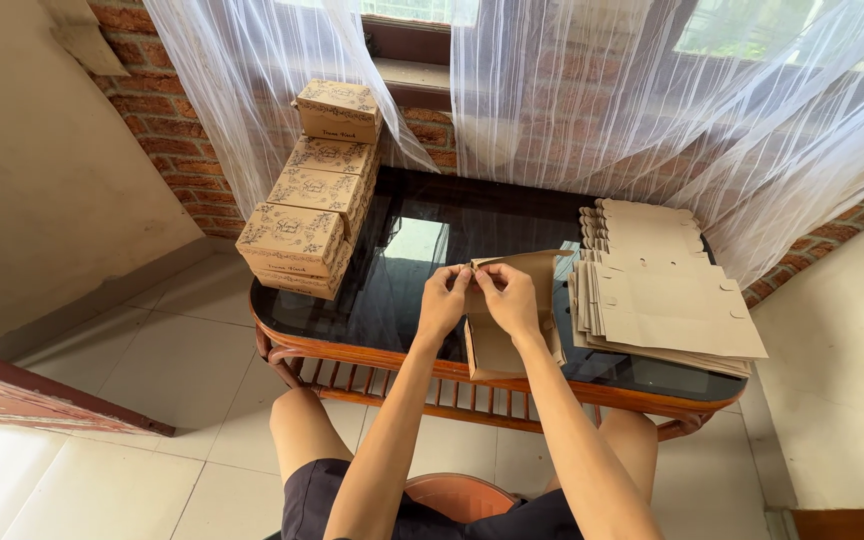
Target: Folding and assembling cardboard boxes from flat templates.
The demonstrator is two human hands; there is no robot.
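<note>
Both hands pinching top edge of half-folded brown cardboard box blank: left hand and right hand closed on its upper flap. Box blank at near edge of glass worktop, long axis running near-to-far, open side up, nothing visible inside. Right of it: stack of flat blanks. Far left: pile of closed printed boxes, contents hidden.

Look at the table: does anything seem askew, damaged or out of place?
The stack of folded boxes at the table's left end leans, its upper boxes stepped back towards the curtain. The flat blanks on the right are fanned unevenly. Both hands pinch a half-folded box. Nothing looks damaged.
</note>
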